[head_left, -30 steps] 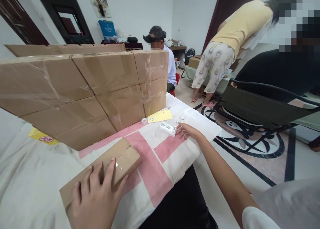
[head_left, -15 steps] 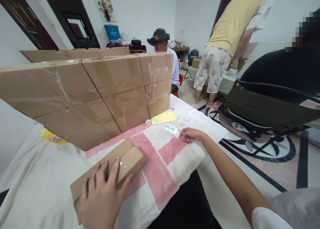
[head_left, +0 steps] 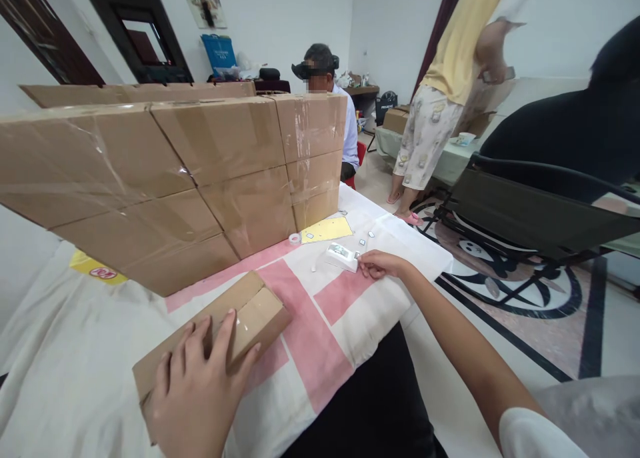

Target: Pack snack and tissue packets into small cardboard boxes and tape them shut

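Note:
My left hand point(head_left: 200, 385) lies spread over a small taped cardboard box point(head_left: 255, 305), with its fingers apart on the top and the thumb by the near edge. My right hand point(head_left: 380, 265) reaches out to the right end of a white tape dispenser point(head_left: 342, 257) with a greenish label. Its fingertips are pinched together at that end; what is between them is too small to make out. A small roll of tape point(head_left: 294, 239) and a yellow sheet point(head_left: 326, 231) lie just beyond the dispenser.
A wall of taped cardboard boxes point(head_left: 220, 171) stands along the far left of the cloth-covered table point(head_left: 310, 378). A yellow packet point(head_left: 97, 269) sits at its left foot. A seated person point(head_left: 350, 131), a standing person point(head_left: 430, 125) and someone in a dark chair point(head_left: 530, 198) are around.
The view has shifted slightly. Both my hands keep nearly the same places on the box and at the dispenser. The standing person has straightened and raised an arm.

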A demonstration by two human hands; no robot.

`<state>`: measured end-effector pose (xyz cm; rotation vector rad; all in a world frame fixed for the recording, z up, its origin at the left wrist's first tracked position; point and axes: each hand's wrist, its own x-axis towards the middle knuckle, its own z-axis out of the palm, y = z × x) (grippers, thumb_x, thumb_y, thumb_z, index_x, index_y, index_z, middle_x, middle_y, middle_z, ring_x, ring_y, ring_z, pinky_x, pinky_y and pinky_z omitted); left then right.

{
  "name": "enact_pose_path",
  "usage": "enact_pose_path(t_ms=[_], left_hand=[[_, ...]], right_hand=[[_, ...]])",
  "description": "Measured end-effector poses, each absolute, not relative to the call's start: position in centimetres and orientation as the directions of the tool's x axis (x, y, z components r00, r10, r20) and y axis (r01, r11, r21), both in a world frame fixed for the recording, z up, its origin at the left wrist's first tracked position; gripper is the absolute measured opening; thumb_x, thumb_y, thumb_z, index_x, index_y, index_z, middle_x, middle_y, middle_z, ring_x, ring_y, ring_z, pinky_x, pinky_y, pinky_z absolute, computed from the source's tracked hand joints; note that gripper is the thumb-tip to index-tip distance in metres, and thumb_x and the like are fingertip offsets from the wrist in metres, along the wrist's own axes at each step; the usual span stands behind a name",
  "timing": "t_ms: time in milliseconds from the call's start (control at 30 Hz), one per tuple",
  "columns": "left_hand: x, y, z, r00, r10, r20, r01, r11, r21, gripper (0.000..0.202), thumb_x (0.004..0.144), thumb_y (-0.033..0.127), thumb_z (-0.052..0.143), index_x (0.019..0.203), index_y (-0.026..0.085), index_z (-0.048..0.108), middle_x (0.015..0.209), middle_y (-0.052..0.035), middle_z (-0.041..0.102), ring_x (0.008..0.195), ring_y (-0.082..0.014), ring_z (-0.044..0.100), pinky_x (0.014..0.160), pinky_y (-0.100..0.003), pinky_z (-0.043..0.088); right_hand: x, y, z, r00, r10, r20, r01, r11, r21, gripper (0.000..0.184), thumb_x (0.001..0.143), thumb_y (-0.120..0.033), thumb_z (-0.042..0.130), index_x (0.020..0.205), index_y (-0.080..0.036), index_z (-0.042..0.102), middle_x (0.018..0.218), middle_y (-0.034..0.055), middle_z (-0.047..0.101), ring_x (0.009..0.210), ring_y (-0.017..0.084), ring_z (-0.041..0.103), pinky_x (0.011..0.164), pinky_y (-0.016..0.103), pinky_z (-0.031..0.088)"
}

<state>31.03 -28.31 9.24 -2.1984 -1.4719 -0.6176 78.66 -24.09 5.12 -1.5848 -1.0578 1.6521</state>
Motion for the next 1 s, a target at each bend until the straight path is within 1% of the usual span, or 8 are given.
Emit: enact_pose_path(t_ms=[267, 400, 533, 667, 733, 800, 900, 1000], left_hand=[[31.1, -28.1, 9.4, 0.354, 0.703, 0.617, 0.924, -0.364, -0.115, 0.077, 0.088, 0.058, 0.068, 0.154, 0.026, 0.045, 0.144, -0.0217, 0.06, 0.121, -0.0437, 0.064, 0.098, -0.056, 0.05], [31.1, -28.1, 9.5, 0.354, 0.715, 0.603, 0.923, -0.369, -0.105, 0.083, 0.087, 0.059, 0.068, 0.158, 0.028, 0.039, 0.146, -0.0221, 0.058, 0.121, -0.0456, 0.064, 0.097, -0.058, 0.051], [31.0, -28.2, 9.7, 0.379, 0.71, 0.594, 0.913, -0.391, -0.115, 0.083, 0.089, 0.059, 0.066, 0.159, 0.026, 0.038, 0.147, -0.0248, 0.056, 0.125, -0.0483, 0.062, 0.097, -0.061, 0.051], [30.9, -28.0, 9.7, 0.387, 0.722, 0.573, 0.911, -0.396, -0.115, 0.079, 0.089, 0.058, 0.065, 0.157, 0.023, 0.042, 0.149, -0.0254, 0.054, 0.123, -0.0483, 0.062, 0.098, -0.061, 0.05], [30.8, -27.8, 9.6, 0.388, 0.73, 0.562, 0.91, -0.399, -0.11, 0.076, 0.09, 0.058, 0.065, 0.154, 0.023, 0.045, 0.148, -0.0247, 0.054, 0.125, -0.0477, 0.061, 0.099, -0.06, 0.049], [30.8, -27.7, 9.5, 0.392, 0.736, 0.552, 0.909, -0.401, -0.111, 0.07, 0.091, 0.057, 0.063, 0.151, 0.022, 0.05, 0.147, -0.0238, 0.056, 0.127, -0.0468, 0.059, 0.099, -0.059, 0.048], [31.0, -27.8, 9.7, 0.393, 0.756, 0.524, 0.911, -0.397, -0.11, 0.06, 0.095, 0.052, 0.059, 0.146, 0.021, 0.056, 0.142, -0.0224, 0.059, 0.128, -0.045, 0.057, 0.099, -0.057, 0.048], [31.1, -27.7, 10.1, 0.389, 0.778, 0.494, 0.913, -0.397, -0.094, 0.056, 0.095, 0.05, 0.057, 0.143, 0.022, 0.059, 0.14, -0.0203, 0.061, 0.128, -0.0436, 0.057, 0.097, -0.056, 0.048]], right_hand=[[78.9, -24.3, 4.6, -0.099, 0.892, -0.441, 0.085, -0.434, -0.897, 0.043, 0.079, -0.053, 0.076, 0.077, -0.011, 0.068, 0.072, 0.0077, 0.071, 0.04, 0.007, 0.053, 0.033, 0.018, 0.02], [79.0, -24.2, 4.3, -0.094, 0.887, -0.453, 0.079, -0.447, -0.891, 0.043, 0.08, -0.053, 0.078, 0.078, -0.011, 0.07, 0.068, 0.0073, 0.071, 0.045, 0.009, 0.06, 0.033, 0.017, 0.026], [79.3, -23.8, 4.2, -0.093, 0.861, -0.499, 0.081, -0.493, -0.866, 0.036, 0.084, -0.045, 0.077, 0.082, -0.009, 0.072, 0.058, 0.007, 0.068, 0.048, 0.013, 0.066, 0.034, 0.015, 0.029], [79.5, -23.5, 4.6, -0.101, 0.84, -0.533, 0.056, -0.531, -0.846, 0.03, 0.083, -0.038, 0.077, 0.083, -0.009, 0.072, 0.068, 0.0121, 0.074, 0.051, 0.017, 0.069, 0.034, 0.018, 0.037], [79.3, -23.8, 4.9, -0.083, 0.851, -0.518, 0.031, -0.517, -0.855, 0.03, 0.08, -0.037, 0.079, 0.081, -0.009, 0.07, 0.075, 0.015, 0.076, 0.048, 0.016, 0.066, 0.033, 0.02, 0.036], [78.6, -24.5, 5.4, -0.026, 0.896, -0.443, -0.01, -0.444, -0.896, 0.033, 0.079, -0.041, 0.08, 0.078, -0.011, 0.066, 0.074, 0.013, 0.075, 0.041, 0.01, 0.055, 0.032, 0.02, 0.028], [76.8, -26.3, 6.2, 0.12, 0.966, -0.231, -0.094, -0.22, -0.971, 0.04, 0.082, -0.054, 0.074, 0.083, -0.018, 0.058, 0.06, -0.0021, 0.061, 0.037, 0.003, 0.031, 0.035, 0.019, 0.018], [73.8, -28.0, 7.1, 0.241, 0.97, -0.027, -0.187, 0.019, -0.982, 0.04, 0.086, -0.058, 0.07, 0.091, -0.022, 0.056, 0.053, -0.0101, 0.042, 0.041, 0.005, 0.021, 0.041, 0.021, 0.017]])
